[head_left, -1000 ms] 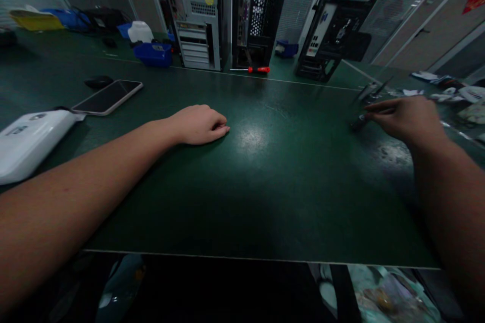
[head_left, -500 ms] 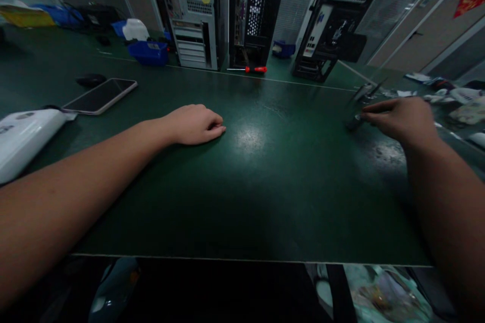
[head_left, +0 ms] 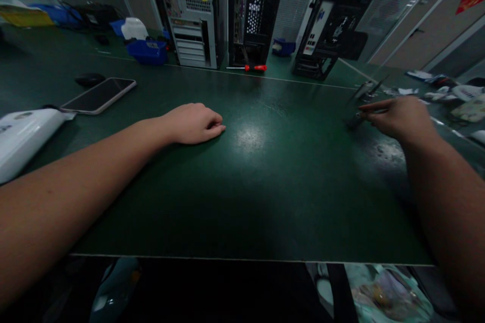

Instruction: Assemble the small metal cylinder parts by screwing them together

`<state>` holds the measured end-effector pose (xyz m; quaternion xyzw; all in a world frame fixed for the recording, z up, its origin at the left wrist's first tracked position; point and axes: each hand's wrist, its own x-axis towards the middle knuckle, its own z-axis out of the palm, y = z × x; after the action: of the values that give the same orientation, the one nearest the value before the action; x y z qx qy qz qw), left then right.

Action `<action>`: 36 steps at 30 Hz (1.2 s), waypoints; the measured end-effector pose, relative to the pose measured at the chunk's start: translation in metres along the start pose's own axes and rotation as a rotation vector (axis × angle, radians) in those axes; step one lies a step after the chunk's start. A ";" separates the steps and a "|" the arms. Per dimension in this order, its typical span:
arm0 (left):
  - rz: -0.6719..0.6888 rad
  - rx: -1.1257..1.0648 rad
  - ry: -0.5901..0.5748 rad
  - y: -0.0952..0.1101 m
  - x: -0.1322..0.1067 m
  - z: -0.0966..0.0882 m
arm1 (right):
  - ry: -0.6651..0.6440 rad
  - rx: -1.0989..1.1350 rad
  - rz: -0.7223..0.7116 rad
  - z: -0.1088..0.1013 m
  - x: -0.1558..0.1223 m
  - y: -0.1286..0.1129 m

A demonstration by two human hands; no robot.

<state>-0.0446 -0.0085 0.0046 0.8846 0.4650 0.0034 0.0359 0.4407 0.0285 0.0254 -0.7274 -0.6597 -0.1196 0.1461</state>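
My left hand rests on the dark green mat near its middle, fingers curled under in a loose fist with nothing visible in them. My right hand is at the mat's right side, its fingers pinched together on a small dark object that lies on the mat; I cannot make out what it is. Thin metal pieces lie just beyond that hand.
Three computer towers stand at the back, a red-handled screwdriver before them. A phone, a white device and a dark mouse lie left. Blue bins sit behind; papers clutter the right.
Both hands have stayed almost still; only the view has shifted slightly, and my right hand keeps its pinch on the small dark object.
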 end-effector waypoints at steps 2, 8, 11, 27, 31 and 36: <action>-0.003 -0.003 -0.005 0.000 0.000 0.000 | -0.021 -0.024 0.046 0.000 0.000 0.000; 0.001 0.001 -0.007 -0.001 0.000 0.000 | 0.018 -0.018 0.082 0.000 -0.001 -0.002; 0.006 0.003 0.007 -0.002 0.000 0.001 | -0.008 -0.007 0.138 -0.002 -0.002 -0.005; 0.008 0.001 -0.002 -0.002 0.000 0.001 | -0.030 0.092 0.143 0.012 -0.002 -0.001; -0.001 0.006 -0.019 -0.001 0.000 0.000 | -0.074 0.089 0.098 0.017 0.000 -0.001; 0.004 0.006 -0.013 0.000 -0.001 0.000 | -0.291 0.044 -0.065 0.025 0.003 -0.005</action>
<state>-0.0453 -0.0088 0.0046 0.8856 0.4631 -0.0037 0.0364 0.4352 0.0412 0.0035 -0.7121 -0.6995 -0.0032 0.0610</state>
